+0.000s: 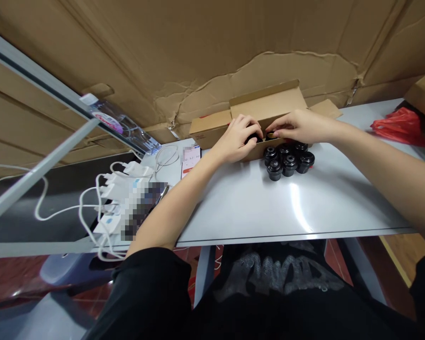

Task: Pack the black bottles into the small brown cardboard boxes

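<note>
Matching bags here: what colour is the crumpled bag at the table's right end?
Red, shown best in the head view: the plastic bag.

Six black fittings [289, 165] (one cardboard box [265, 106])

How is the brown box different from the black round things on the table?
The cardboard box is brown and dull, while the black round parts are dark and shiny. The box is one big open thing; the parts are six small round ones. Both sit on the pale table.
</note>
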{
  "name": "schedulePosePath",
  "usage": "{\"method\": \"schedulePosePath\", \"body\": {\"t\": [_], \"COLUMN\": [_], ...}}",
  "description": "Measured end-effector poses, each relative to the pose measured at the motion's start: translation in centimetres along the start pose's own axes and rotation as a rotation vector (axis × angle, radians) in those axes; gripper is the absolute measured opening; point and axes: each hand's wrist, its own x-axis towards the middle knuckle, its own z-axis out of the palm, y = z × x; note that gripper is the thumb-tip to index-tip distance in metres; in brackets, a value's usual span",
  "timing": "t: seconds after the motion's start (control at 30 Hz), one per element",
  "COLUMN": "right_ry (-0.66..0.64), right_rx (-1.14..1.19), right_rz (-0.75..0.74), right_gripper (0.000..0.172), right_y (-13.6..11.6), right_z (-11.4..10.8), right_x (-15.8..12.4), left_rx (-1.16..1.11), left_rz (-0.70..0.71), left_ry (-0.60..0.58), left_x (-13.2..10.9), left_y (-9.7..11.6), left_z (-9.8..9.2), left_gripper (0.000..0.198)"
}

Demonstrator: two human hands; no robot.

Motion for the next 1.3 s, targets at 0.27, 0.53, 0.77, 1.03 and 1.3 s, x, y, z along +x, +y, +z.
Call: {"method": "schedulePosePath", "body": {"t": [0.27, 0.53, 0.77, 1.03, 1.3], "right_ry": [0.061, 0.081, 0.079, 0.165, -0.038], "right_rx": [0.007, 0.054, 0.037, -0.117, -0.528], "right_rz": [-0.066, -0.091, -0.093, -0.185, -0.589], "right_gripper": [0.041, 0.038, 0.039, 0.028, 0.038], "right_y": [-1.3, -1.2, -1.4, -3.5, -4.7], "right_z": [0.3, 0.4, 0.0, -1.2, -0.3], "right_x": [-0.6, -0.8, -1.0, -2.0, -3.1], "left_rx": [0.016, -0.031, 0.007, 0.032, 0.093], "left_rz": [0.018, -0.018, 0.012, -0.018, -0.006], "left_ry": [0.009, 0.117, 0.074, -0.072, 0.007], "left_x": [-0.2, -0.2, -0.1, -0.1, -0.1], "left_y": [0.8, -1.1, 0.1, 1.5, 1.3], "left_z": [-0.3, -1.2, -2.1, -2.2, -1.9], "left_gripper": [0.041, 0.059, 0.057, 0.056, 0.065]}}
